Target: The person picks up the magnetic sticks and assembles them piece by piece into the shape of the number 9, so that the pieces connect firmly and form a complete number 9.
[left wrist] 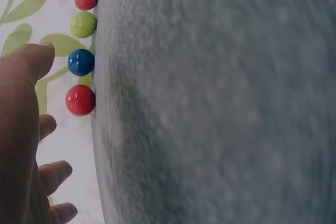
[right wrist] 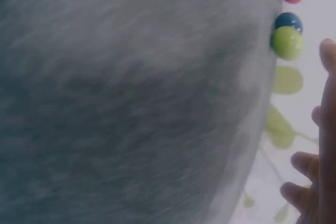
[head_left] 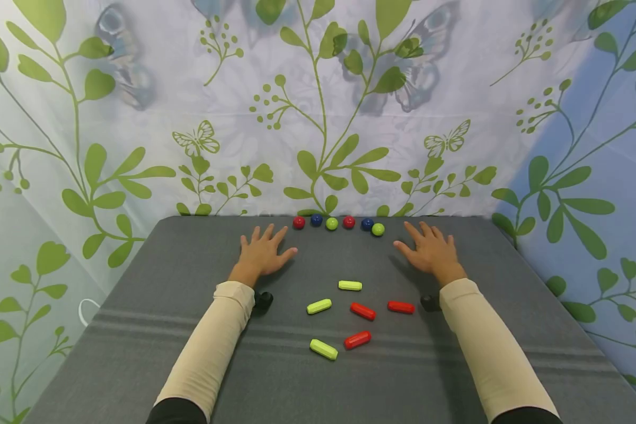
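Note:
My left hand (head_left: 261, 254), fingers spread and holding nothing, hovers over the far left part of the table, nearest to a red ball (head_left: 299, 222). On the other side my right hand (head_left: 430, 250) is likewise spread, with a green ball (head_left: 378, 229) closest to it. Between these two balls, along the far edge, sit a blue ball (head_left: 316, 220), another green ball (head_left: 331, 223), a second red ball (head_left: 349, 222) and a second blue ball (head_left: 367, 224). The left wrist view shows the near red ball (left wrist: 81, 100) beyond the left fingers.
Short yellow-green sticks (head_left: 323, 349) and red sticks (head_left: 357, 340) lie scattered mid-table, between the forearms. A grey cloth covers the table (head_left: 275, 383). Behind it hangs a leaf-patterned curtain (head_left: 217, 100). A white cord loop (head_left: 85, 311) shows at the left edge.

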A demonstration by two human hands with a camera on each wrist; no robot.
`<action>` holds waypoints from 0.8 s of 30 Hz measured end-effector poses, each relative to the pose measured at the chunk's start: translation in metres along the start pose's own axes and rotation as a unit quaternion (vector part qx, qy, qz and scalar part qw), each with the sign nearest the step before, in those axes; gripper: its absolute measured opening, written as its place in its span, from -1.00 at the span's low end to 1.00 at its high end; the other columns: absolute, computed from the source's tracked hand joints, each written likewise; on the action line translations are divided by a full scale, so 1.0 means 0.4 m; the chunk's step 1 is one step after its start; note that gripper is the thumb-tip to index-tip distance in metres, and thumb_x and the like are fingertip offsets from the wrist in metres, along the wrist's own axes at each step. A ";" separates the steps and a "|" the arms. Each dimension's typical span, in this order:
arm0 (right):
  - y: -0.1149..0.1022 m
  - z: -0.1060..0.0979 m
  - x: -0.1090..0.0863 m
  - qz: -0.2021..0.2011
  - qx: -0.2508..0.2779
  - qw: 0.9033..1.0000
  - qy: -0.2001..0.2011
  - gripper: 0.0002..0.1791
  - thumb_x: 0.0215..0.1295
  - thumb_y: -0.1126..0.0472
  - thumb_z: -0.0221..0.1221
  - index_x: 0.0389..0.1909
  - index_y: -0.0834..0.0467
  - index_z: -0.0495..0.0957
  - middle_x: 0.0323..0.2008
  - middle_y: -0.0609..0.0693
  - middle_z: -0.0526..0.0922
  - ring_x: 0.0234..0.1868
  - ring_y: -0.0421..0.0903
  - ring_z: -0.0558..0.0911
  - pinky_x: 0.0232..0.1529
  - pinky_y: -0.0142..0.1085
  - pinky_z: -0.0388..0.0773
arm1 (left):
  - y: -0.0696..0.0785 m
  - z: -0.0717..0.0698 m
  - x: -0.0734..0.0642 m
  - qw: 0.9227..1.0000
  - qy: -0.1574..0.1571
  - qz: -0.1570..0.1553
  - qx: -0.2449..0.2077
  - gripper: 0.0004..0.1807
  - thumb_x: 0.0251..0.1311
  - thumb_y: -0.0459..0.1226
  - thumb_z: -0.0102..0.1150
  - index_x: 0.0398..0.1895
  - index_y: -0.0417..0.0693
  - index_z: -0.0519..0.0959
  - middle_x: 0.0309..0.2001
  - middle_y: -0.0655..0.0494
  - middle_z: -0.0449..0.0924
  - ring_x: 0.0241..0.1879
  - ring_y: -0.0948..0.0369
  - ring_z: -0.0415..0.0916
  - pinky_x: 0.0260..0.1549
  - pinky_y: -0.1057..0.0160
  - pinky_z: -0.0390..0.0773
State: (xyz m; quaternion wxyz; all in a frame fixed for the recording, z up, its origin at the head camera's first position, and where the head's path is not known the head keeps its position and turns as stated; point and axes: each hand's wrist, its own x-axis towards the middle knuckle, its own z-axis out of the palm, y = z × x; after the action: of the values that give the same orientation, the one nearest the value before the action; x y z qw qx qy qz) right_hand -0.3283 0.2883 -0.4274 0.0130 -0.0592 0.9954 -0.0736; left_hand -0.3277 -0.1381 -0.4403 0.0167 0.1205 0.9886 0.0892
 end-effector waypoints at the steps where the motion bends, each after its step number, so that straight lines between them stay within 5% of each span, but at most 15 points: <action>1: -0.004 -0.002 0.007 -0.003 0.000 1.000 -0.004 0.03 0.35 -0.58 -0.31 0.64 -0.01 -0.09 0.54 0.37 -0.08 0.48 0.45 -0.07 0.30 0.46 -0.25 | 0.003 0.000 0.002 1.000 0.001 0.001 -0.001 -0.13 0.39 0.38 -0.29 0.64 0.21 0.01 0.59 -0.13 -0.06 0.52 -0.30 -0.19 0.29 -0.46 -0.16; 6: -0.034 -0.019 0.051 -0.038 -0.003 0.999 -0.032 -0.08 0.46 -0.40 -0.10 0.64 -0.01 -0.11 0.53 0.37 -0.04 0.46 0.46 0.03 0.28 0.44 -0.04 | 0.031 -0.011 0.012 1.000 -0.002 0.020 -0.013 -0.14 0.39 0.38 -0.25 0.63 0.20 0.06 0.59 -0.10 -0.06 0.53 -0.27 -0.22 0.32 -0.43 -0.17; 11: -0.071 -0.033 0.091 -0.085 0.019 0.994 -0.067 -0.15 0.50 -0.09 0.10 0.64 -0.01 -0.09 0.51 0.34 0.04 0.43 0.43 0.15 0.21 0.41 0.18 | 0.092 -0.025 0.021 0.994 -0.004 0.101 -0.031 -0.23 0.43 0.27 -0.09 0.55 0.08 0.25 0.55 -0.08 0.09 0.52 -0.21 -0.07 0.33 -0.35 0.01; 18: -0.110 -0.025 0.129 -0.114 -0.001 0.991 -0.073 -0.27 0.50 0.07 0.13 0.57 0.10 0.09 0.46 0.37 0.17 0.38 0.38 0.29 0.20 0.33 0.29 | 0.226 -0.026 0.013 0.969 -0.055 0.237 -0.037 -0.33 0.41 0.18 0.08 0.41 0.00 0.45 0.33 0.07 0.48 0.32 0.11 0.39 0.27 0.03 0.35; 24: -0.136 -0.024 0.153 -0.131 -0.019 0.989 -0.061 -0.40 0.49 0.15 0.16 0.47 0.17 0.26 0.35 0.36 0.32 0.26 0.33 0.44 0.13 0.27 0.38 | 0.305 -0.011 0.012 0.949 -0.114 0.294 -0.023 -0.49 0.23 0.19 0.30 0.06 0.07 0.64 -0.14 0.25 0.64 -0.16 0.30 0.56 -0.15 0.23 0.54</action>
State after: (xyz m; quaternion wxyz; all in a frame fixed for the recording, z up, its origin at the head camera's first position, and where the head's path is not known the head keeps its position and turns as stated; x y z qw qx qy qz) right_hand -0.3830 0.2288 -0.4110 0.0623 -0.1937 0.9777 -0.0518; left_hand -0.3037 -0.0212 -0.4142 0.1054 0.4145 0.8985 0.0987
